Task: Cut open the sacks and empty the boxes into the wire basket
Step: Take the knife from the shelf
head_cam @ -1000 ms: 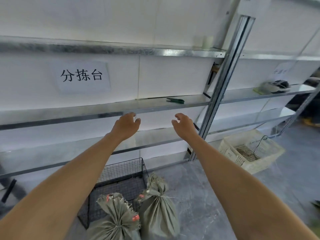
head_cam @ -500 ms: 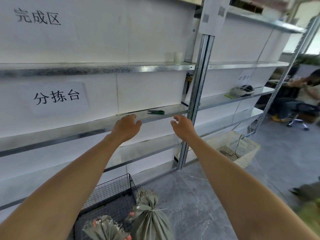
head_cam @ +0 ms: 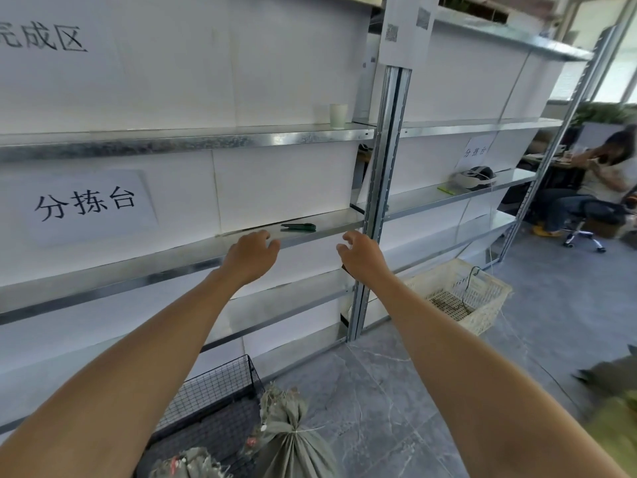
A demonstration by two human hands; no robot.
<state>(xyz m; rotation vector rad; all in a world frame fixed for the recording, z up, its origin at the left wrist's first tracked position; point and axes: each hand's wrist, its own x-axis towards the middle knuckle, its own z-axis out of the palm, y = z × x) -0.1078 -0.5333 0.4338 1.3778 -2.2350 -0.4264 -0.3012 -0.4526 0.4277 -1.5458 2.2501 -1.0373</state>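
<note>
Both arms reach forward toward a metal shelf (head_cam: 193, 251). My left hand (head_cam: 251, 253) hangs with loosely curled fingers at the shelf's front edge and holds nothing. My right hand (head_cam: 362, 255) is just right of it, also empty, fingers relaxed. A green-handled cutter (head_cam: 298, 227) lies on the shelf a little beyond and between the hands. On the floor below stand two tied grey-green sacks, one upright (head_cam: 293, 439) and one at the bottom edge (head_cam: 188, 465), beside a black wire basket (head_cam: 220, 391).
A steel upright (head_cam: 379, 201) stands just right of my right hand. A white plastic crate (head_cam: 458, 294) sits on the grey floor to the right. A paper cup (head_cam: 338, 115) is on the upper shelf. A person sits on a chair (head_cam: 599, 188) at far right.
The view has tilted up and swung right, so the sacks and basket dropped toward the bottom edge. Both hands stay at the shelf edge, empty, slightly closer to the cutter.
</note>
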